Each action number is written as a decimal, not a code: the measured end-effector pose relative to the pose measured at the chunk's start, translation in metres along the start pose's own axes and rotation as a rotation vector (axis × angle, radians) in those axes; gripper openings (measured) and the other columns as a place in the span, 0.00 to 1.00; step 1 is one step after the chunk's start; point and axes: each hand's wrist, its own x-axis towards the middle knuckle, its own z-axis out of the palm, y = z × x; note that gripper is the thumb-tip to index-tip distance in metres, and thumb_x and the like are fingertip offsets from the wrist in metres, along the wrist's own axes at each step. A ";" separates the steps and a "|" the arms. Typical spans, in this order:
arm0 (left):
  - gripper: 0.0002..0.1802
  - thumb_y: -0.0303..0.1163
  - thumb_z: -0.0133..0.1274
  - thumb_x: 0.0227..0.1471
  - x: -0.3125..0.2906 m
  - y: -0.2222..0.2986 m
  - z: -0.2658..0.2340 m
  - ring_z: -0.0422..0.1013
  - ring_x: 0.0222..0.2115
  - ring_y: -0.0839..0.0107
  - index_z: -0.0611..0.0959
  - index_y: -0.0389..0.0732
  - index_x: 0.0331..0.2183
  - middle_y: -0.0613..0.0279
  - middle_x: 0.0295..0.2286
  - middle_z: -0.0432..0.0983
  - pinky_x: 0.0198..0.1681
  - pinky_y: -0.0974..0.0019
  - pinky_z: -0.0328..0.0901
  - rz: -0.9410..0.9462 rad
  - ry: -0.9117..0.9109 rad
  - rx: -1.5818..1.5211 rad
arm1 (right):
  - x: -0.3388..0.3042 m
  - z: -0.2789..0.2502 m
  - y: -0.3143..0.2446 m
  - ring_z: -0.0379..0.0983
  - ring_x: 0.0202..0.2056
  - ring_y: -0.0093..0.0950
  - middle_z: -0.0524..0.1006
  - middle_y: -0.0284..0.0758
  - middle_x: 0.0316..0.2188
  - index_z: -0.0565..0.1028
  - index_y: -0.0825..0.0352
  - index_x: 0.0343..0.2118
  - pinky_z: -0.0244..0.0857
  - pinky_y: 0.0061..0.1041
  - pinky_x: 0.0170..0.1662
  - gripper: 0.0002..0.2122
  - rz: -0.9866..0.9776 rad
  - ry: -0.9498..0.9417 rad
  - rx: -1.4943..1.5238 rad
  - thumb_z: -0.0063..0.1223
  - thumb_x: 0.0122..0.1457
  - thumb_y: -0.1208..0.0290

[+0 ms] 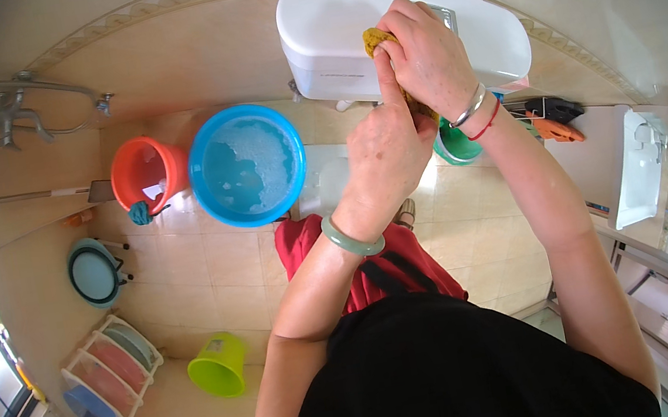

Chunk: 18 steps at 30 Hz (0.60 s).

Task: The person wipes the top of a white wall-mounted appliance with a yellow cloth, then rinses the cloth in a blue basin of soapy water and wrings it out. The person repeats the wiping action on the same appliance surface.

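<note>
Right, the fingers of the right hand (431,60) are curled snugly round a mustard-yellow cloth (378,38), its crumpled end poking out at their left. Just below them, the left hand (383,160) is in on it too, fingers bent in around the lower stretch of that same cloth, one digit pointing straight up along it, the rest mostly hidden! On the wrists behind, a silver bangle (469,104) and a red string (486,121) on the right, a pale green bangle (352,238) on the left.

Directly behind the fingers comes the white cistern (322,29), spreading out to either side of them. Below the right fingers, a green container (458,145) peeks past the wrist. And out to the left of the fingers, it's the big blue basin (300,158), foamy water inside, with a red bucket (178,165) just beside it and a dark teal rag (140,212) at that bucket's rim. Farther down and left, a lime-green bucket (219,376); well off to the fingers' right, a white sink (638,166).
</note>
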 end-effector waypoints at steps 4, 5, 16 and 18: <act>0.51 0.33 0.57 0.47 0.004 -0.007 -0.003 0.74 0.19 0.49 0.45 0.27 0.64 0.47 0.20 0.77 0.21 0.55 0.69 0.022 0.019 0.011 | 0.009 0.005 -0.001 0.71 0.38 0.35 0.72 0.32 0.33 0.73 0.67 0.29 0.72 0.33 0.34 0.03 -0.025 -0.033 -0.012 0.51 0.50 0.78; 0.51 0.32 0.56 0.48 0.007 -0.007 -0.006 0.75 0.20 0.48 0.46 0.28 0.64 0.46 0.20 0.77 0.22 0.54 0.69 0.002 0.023 0.032 | 0.013 0.006 -0.001 0.71 0.38 0.35 0.72 0.32 0.34 0.73 0.67 0.29 0.72 0.33 0.34 0.03 -0.036 -0.028 -0.012 0.51 0.50 0.78; 0.47 0.33 0.55 0.51 0.031 -0.006 -0.029 0.76 0.30 0.44 0.48 0.33 0.64 0.42 0.27 0.80 0.33 0.51 0.71 -0.068 0.133 -0.034 | 0.052 0.029 -0.011 0.71 0.43 0.34 0.73 0.30 0.37 0.75 0.65 0.30 0.75 0.35 0.33 0.05 0.008 -0.016 0.048 0.55 0.49 0.74; 0.48 0.34 0.55 0.51 0.027 -0.003 -0.024 0.76 0.28 0.44 0.47 0.31 0.64 0.42 0.26 0.79 0.31 0.51 0.70 -0.068 0.103 -0.006 | 0.039 0.027 -0.005 0.71 0.42 0.34 0.73 0.30 0.37 0.75 0.65 0.31 0.74 0.34 0.34 0.05 -0.017 -0.004 0.043 0.55 0.50 0.74</act>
